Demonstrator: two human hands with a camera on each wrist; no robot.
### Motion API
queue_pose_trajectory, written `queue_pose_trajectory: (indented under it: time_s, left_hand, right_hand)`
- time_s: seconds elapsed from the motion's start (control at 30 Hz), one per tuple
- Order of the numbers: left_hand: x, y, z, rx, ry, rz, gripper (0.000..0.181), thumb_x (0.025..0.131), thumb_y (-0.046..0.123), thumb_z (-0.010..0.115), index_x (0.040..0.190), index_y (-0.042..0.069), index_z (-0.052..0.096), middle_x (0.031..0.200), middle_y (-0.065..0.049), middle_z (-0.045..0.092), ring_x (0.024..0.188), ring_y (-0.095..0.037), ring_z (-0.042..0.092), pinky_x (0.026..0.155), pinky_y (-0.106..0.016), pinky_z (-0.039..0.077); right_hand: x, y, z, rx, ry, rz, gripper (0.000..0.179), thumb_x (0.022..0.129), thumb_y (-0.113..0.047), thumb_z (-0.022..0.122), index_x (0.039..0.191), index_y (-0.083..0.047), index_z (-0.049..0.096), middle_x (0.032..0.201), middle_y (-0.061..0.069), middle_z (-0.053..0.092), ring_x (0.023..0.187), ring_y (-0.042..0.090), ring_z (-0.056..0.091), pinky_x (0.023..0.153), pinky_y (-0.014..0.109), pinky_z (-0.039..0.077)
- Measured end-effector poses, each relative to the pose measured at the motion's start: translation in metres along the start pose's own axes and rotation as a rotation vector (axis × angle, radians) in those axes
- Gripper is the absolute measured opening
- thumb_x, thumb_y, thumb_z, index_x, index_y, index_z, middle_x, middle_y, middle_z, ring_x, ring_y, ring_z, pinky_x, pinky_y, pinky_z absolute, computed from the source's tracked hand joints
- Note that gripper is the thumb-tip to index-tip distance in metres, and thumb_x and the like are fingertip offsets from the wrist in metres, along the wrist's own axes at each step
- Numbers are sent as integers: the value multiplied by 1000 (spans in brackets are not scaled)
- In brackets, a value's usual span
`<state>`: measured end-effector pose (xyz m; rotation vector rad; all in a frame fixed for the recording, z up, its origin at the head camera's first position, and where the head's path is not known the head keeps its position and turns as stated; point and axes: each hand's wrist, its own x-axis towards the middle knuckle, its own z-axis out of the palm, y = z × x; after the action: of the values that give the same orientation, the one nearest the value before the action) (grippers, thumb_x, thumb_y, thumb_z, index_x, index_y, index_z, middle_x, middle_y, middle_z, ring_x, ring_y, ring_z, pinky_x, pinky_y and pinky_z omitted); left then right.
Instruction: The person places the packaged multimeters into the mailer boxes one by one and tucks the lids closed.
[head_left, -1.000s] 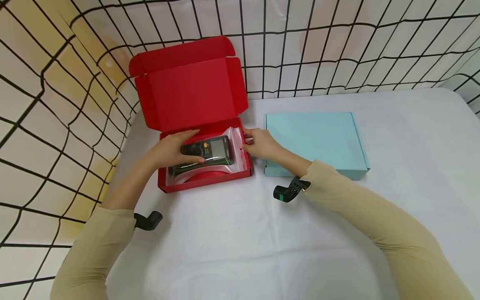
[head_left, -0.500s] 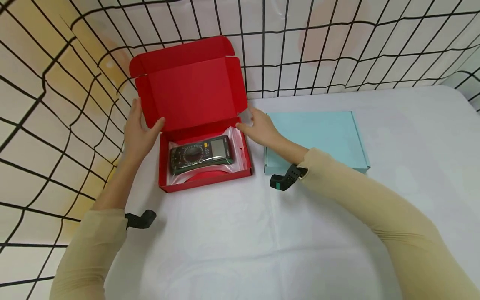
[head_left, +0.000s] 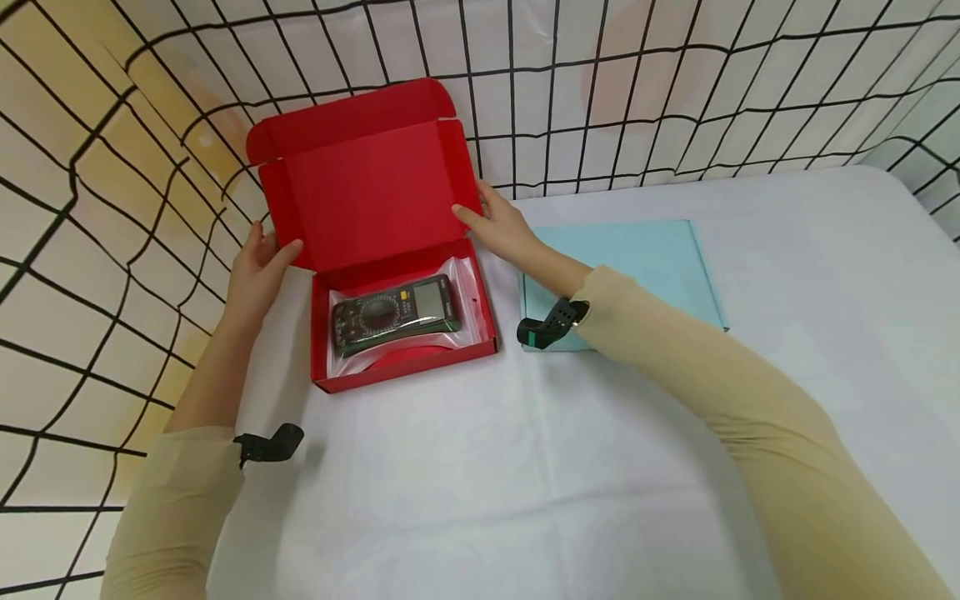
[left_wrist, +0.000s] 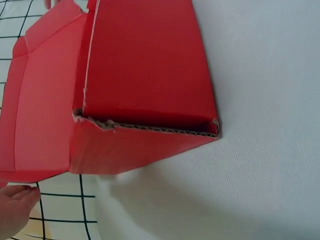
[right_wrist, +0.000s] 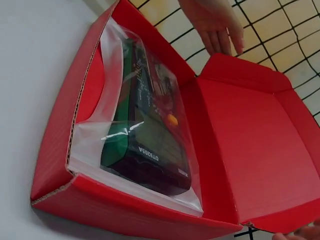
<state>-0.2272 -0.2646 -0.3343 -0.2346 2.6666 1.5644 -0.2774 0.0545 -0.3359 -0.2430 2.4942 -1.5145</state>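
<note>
A red cardboard box (head_left: 408, 360) stands with its lid (head_left: 367, 187) raised at the back. Inside lies a digital multimeter (head_left: 393, 312) in a clear plastic bag (head_left: 468, 304); "DT9205A" shows upside down on it in the right wrist view. At the lid's left flap is my left hand (head_left: 255, 271), thumb in front and fingers toward the outer side. My right hand (head_left: 504, 223) holds the right flap, its thumb on the inner face and its other fingers behind. Only part of the left hand (left_wrist: 17, 210) appears in the left wrist view, beside the lid's edge.
A closed light-blue box (head_left: 622, 258) lies right of the red box, partly under my right forearm. Black wire mesh (head_left: 577, 108) rises along the back and left of the table. A white cloth (head_left: 450, 467) covers the tabletop.
My left hand has left the multimeter and moved back and left to the lid's flap. My right hand has gone from the box's right wall up to the lid's right flap.
</note>
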Motion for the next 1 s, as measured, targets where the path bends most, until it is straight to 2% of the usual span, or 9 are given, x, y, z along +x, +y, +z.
queue_pose_trajectory:
  time_s: [0.1, 0.23, 0.3, 0.4, 0.6, 0.8, 0.93, 1.0]
  left_hand:
    - [0, 5, 2, -79, -5, -14, 79, 88, 49, 47, 147, 22, 1, 149, -8, 26, 134, -23, 30, 107, -40, 27]
    - [-3, 12, 1, -278, -10, -19, 75, 90, 43, 49, 147, 15, 10, 146, -14, 29, 130, -23, 36, 102, -28, 34]
    - [-5, 14, -1, -343, -12, -24, 74, 89, 45, 49, 146, 13, 14, 142, -16, 33, 128, -21, 39, 98, -24, 37]
    - [-10, 13, -6, -422, -30, -37, 75, 87, 51, 46, 145, 11, 21, 138, -17, 36, 126, -20, 40, 96, -23, 38]
    - [-23, 10, -17, -486, -106, -112, 70, 85, 59, 39, 143, 21, 30, 140, -7, 40, 127, -17, 40, 99, -26, 34]
    - [-34, 4, -22, -582, -172, -153, 70, 85, 58, 41, 144, 23, 27, 142, -6, 36, 123, -16, 44, 92, -22, 40]
    - [-41, -1, -21, -639, -208, -146, 72, 86, 53, 43, 146, 20, 20, 134, -1, 49, 114, -13, 54, 87, -23, 45]
    - [-43, -3, -19, -671, -223, -137, 71, 87, 50, 45, 145, 19, 20, 129, 1, 54, 109, -13, 58, 86, -25, 47]
  right_hand:
    - [-4, -1, 1, 15, -13, -25, 68, 92, -40, 46, 147, -17, 12, 146, 2, 32, 131, 17, 36, 100, 33, 40]
    - [-10, -1, 2, 31, -29, -56, 64, 93, -42, 43, 146, -21, 16, 144, 2, 37, 128, 17, 40, 101, 35, 39]
    - [-12, 0, 3, 44, -24, -59, 60, 94, -43, 41, 146, -22, 18, 141, 3, 40, 124, 18, 44, 100, 35, 39]
    - [-14, 1, 3, 121, -21, -57, 56, 96, -40, 37, 145, -17, 23, 140, 7, 42, 123, 21, 47, 100, 34, 40]
    - [-22, 3, 2, 277, -52, -17, 57, 98, -41, 29, 142, -5, 27, 140, 13, 41, 126, 21, 44, 101, 34, 38]
    - [-33, 5, 1, 277, -126, 50, 62, 96, -49, 23, 145, -10, 22, 143, 7, 37, 128, 16, 40, 104, 32, 34]
    - [-39, 6, 0, 244, -202, 81, 66, 95, -53, 18, 147, -13, 9, 145, 7, 35, 130, 17, 38, 108, 32, 28]
    - [-41, 7, -1, 261, -235, 86, 66, 95, -52, 15, 147, -14, 2, 148, 5, 28, 132, 18, 35, 109, 33, 26]
